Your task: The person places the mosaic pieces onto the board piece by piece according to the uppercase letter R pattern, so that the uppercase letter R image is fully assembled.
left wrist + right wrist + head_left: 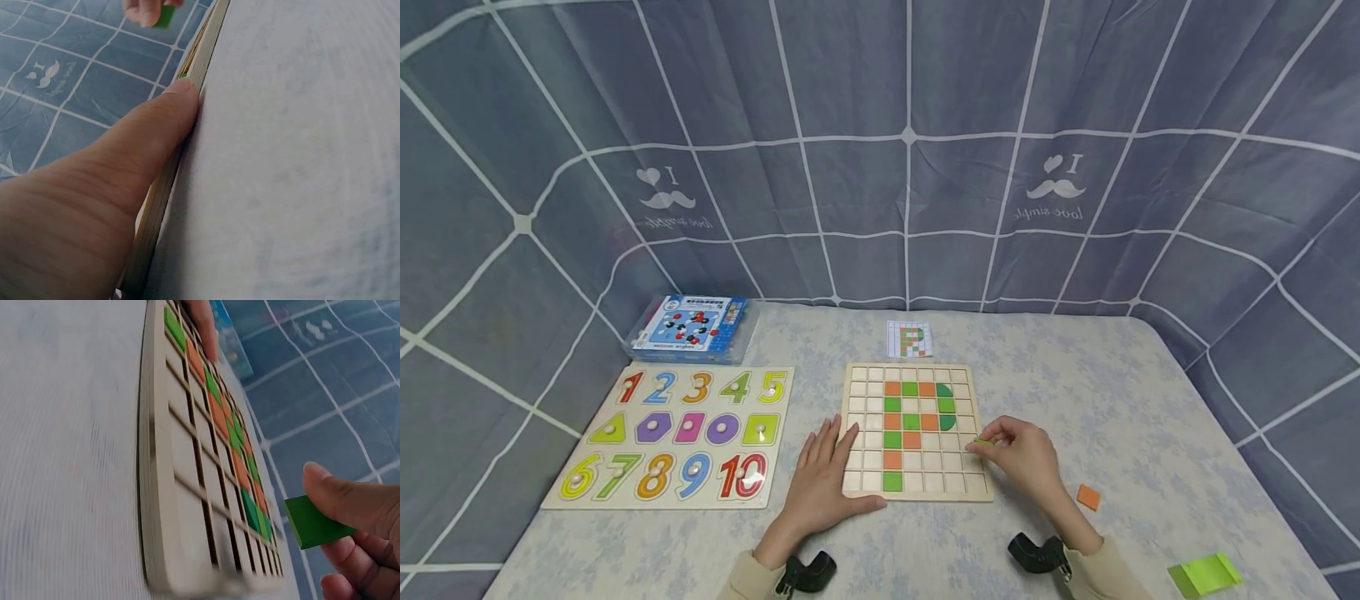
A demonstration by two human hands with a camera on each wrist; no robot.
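Note:
My right hand [1018, 454] pinches a green square tile [315, 523] between thumb and fingers, above the right edge of a wooden grid board [951, 483]. My left hand [823, 483] lies with fingers spread along the board's left side, its thumb [156, 119] touching the near edge. Orange and green tiles sit in the grid cells, with dark green rounded tiles [947, 422] at the right of the pattern. Behind the board lies a small card [910, 339] printed with a similar coloured pattern. A loose orange tile [1088, 497] lies by my right forearm.
A number-and-shape puzzle board [673, 437] lies on the left. Behind it a blue box [692, 325] in clear plastic stands near the curtain. A light-green object [1206, 575] rests at the near right. A grey-blue curtain [850, 183] encloses the table.

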